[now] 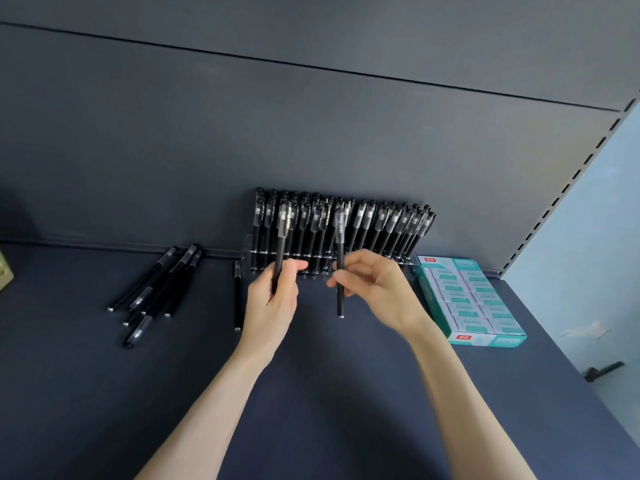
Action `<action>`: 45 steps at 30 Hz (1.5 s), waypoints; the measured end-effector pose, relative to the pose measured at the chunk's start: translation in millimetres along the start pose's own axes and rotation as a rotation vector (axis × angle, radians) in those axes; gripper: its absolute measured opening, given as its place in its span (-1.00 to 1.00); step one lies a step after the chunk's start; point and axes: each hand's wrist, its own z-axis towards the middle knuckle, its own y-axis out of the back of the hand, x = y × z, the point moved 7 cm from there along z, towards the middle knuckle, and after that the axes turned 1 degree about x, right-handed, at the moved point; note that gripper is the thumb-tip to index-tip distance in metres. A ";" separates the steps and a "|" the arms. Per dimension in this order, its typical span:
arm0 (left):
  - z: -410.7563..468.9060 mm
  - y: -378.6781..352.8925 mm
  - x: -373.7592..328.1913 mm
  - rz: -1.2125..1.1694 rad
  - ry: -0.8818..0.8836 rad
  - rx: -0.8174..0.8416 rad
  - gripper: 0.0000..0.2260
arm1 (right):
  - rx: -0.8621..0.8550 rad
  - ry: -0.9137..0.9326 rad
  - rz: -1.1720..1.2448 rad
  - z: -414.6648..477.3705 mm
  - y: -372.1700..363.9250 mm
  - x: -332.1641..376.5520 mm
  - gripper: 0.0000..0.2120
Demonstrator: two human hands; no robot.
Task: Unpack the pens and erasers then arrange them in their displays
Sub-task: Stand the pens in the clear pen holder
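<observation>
We see the left hand [273,306] clamped on a black pen [280,244] and the right hand [377,289] pinching a second pen [340,303], both just before the clear pen display [246,251], far on the shelf [311,393].

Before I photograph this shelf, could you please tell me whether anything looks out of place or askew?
Yes. A loose heap of pens lies criss-crossed on the shelf, left of the clear pen stand, and a single pen lies flat beside the stand's left end. They are not yet slotted in. The eraser box looks tidy.
</observation>
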 end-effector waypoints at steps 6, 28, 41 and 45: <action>-2.9 -12.5 13.3 0.094 0.068 0.112 -0.70 | -0.182 0.062 0.261 7.4 8.6 10.3 -0.91; 3.4 1.0 6.9 0.119 -0.060 -0.064 -0.78 | -0.572 0.341 -0.173 38.5 38.3 23.5 -0.59; 4.0 0.7 6.8 0.084 -0.035 -0.064 -0.78 | -0.515 0.398 -0.389 44.3 24.7 26.4 -0.64; 3.6 0.0 6.1 0.105 -0.041 -0.051 -0.78 | -0.480 0.373 -0.472 44.8 18.7 21.8 -0.65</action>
